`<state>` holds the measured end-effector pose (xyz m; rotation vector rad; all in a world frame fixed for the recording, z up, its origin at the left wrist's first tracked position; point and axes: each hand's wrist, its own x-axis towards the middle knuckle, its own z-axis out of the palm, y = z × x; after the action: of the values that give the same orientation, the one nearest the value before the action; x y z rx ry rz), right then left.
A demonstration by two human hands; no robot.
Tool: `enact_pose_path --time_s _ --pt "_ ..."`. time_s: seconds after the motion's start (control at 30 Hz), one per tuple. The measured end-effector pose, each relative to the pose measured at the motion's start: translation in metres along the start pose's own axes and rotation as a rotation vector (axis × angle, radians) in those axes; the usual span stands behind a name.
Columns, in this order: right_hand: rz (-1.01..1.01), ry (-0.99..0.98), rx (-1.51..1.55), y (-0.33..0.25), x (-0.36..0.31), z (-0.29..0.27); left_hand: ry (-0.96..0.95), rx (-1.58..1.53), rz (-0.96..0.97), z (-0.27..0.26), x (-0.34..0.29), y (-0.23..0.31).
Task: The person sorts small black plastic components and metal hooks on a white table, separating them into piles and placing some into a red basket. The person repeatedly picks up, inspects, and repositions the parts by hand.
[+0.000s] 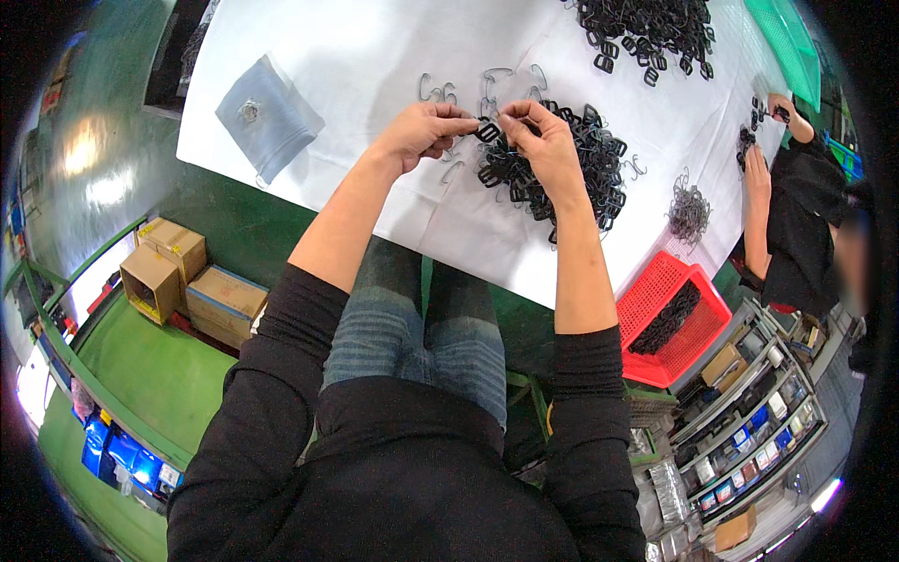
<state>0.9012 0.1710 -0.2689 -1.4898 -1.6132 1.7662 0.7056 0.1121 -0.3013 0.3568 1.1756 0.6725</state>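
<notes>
Black buckle [488,132] sits pinched in the left hand [418,136], while the right hand [545,148], at its three o'clock, its grip impossible to determine, partly hides the buckle pile [601,169].

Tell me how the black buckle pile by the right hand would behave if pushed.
The black buckle pile would probably spread rather than slide whole, since its pieces lie jumbled. Some may snag, their open frames overlapping. Each is likely light, being small and slim-framed.
</notes>
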Motion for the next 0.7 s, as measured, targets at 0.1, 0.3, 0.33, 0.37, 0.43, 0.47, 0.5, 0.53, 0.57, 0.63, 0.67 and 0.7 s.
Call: enact_pose_path --time_s 0.1,0.3,0.33,0.37,0.43,0.47,0.5,0.53,0.57,0.63,0.67,0.7 --pt "0.014 0.135 -0.138 -0.004 0.007 0.010 -0.044 -0.253 0.143 -0.018 -0.022 0.003" --pt "-0.050 0.181 -0.977 0.005 0.016 0.053 0.082 -0.399 0.315 -0.048 -0.045 0.001" --pt "-0.040 0.155 -0.963 0.007 0.018 0.057 0.149 -0.345 0.312 -0.049 -0.041 0.000" --pt "-0.029 0.129 -0.950 0.009 0.021 0.059 0.290 -0.072 0.317 -0.046 -0.035 -0.003" --pt "-0.005 0.081 -0.752 0.009 0.021 0.057 0.558 0.484 0.299 -0.035 -0.023 -0.010" --pt "0.008 0.059 -0.568 0.007 0.019 0.048 0.684 0.639 0.404 -0.027 -0.019 -0.016" --pt "0.081 0.051 -0.408 0.005 0.018 0.037 0.724 0.729 0.390 -0.020 -0.014 -0.019" --pt "0.080 -0.016 0.029 0.001 0.010 0.022 0.769 0.823 0.381 -0.014 -0.010 -0.022" --pt "0.175 -0.029 0.421 -0.002 -0.002 0.007 0.813 0.918 0.372 -0.009 -0.007 -0.025" --pt "0.091 -0.026 0.707 -0.006 -0.027 -0.014 0.788 0.877 0.342 -0.004 -0.004 -0.027" --pt "0.056 -0.041 0.717 -0.006 -0.035 -0.022 0.758 0.851 0.320 -0.004 -0.003 -0.026" --pt "0.118 0.026 0.557 -0.005 -0.037 -0.025 0.728 0.824 0.310 -0.004 -0.003 -0.025"
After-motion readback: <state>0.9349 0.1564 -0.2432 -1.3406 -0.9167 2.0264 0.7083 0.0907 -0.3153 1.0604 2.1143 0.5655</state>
